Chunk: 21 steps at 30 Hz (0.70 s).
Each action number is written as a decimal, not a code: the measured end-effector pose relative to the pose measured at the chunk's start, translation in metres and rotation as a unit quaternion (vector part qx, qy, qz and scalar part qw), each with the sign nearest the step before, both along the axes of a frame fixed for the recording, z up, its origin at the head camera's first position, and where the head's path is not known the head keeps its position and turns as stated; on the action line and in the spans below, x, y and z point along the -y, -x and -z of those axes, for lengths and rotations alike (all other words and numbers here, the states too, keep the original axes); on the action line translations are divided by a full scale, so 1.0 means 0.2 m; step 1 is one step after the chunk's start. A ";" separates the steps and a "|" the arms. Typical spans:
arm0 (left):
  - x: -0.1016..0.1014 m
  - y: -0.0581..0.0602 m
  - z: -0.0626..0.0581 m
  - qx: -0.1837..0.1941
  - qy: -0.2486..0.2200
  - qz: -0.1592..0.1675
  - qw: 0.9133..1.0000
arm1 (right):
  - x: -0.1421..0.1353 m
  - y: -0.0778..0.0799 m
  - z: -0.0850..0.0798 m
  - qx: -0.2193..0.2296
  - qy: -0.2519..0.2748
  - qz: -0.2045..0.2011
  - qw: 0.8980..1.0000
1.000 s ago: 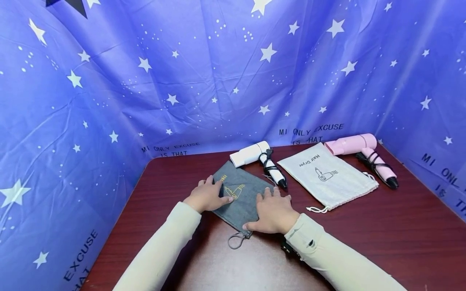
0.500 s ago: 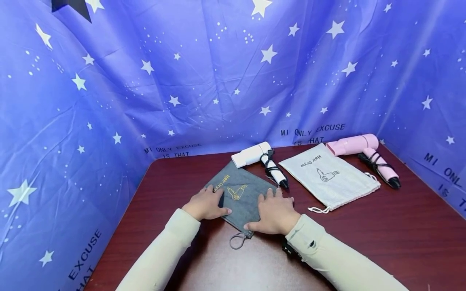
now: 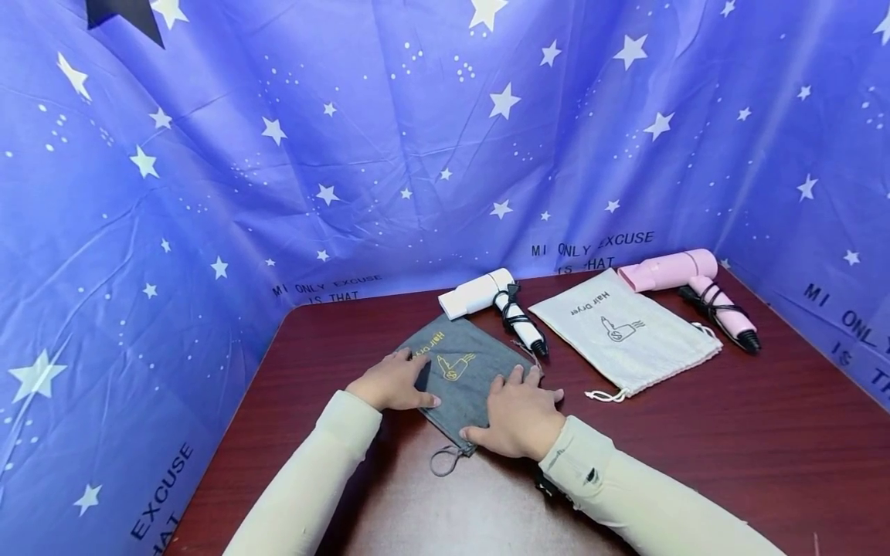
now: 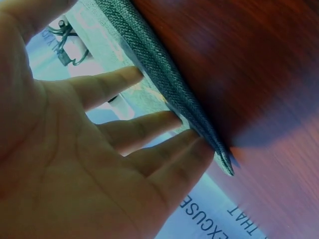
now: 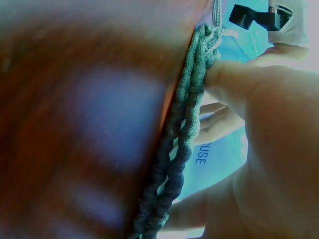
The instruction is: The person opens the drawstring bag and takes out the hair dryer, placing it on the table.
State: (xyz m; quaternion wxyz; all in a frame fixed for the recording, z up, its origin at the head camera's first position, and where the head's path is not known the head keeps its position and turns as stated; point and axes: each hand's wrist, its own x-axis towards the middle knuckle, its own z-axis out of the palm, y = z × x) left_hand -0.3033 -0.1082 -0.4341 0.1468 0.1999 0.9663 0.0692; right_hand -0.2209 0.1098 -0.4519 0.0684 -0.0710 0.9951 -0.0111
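A grey drawstring bag [image 3: 473,390] with a yellow hair dryer print lies flat on the table, its cord loop toward the near side. On its left edge rests my left hand [image 3: 392,382], fingers spread; the left wrist view shows the fingertips along the bag's seamed edge [image 4: 159,69]. My right hand [image 3: 518,417] lies spread over the right end, thumb by the cord. In the right wrist view the gathered mouth [image 5: 182,129] runs beside that hand. Just behind the bag sits a white hair dryer [image 3: 480,292], a black cord wrapped round its handle.
To the right lies a cream drawstring bag [image 3: 591,309] printed "Hair Dryer". A pink hair dryer [image 3: 670,270] with a wrapped black cord is at its far right corner. Blue star-printed cloth [image 3: 389,154] hangs behind the dark red table [image 3: 320,332].
My left hand has slid slightly toward the near side along the bag, uncovering more of the yellow lettering. The bag's left side has spread a little outward. My right hand stays nearly in place.
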 end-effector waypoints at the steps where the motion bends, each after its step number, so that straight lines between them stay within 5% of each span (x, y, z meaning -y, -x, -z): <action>1: 0.00 0.01 0.00 0.001 -0.003 0.001 1.000 | 0.00 0.00 0.00 0.000 0.001 0.001 1.000; 21: 0.04 0.06 0.01 0.013 -0.035 0.017 0.999 | 0.00 -0.02 0.00 -0.022 0.005 -0.001 1.000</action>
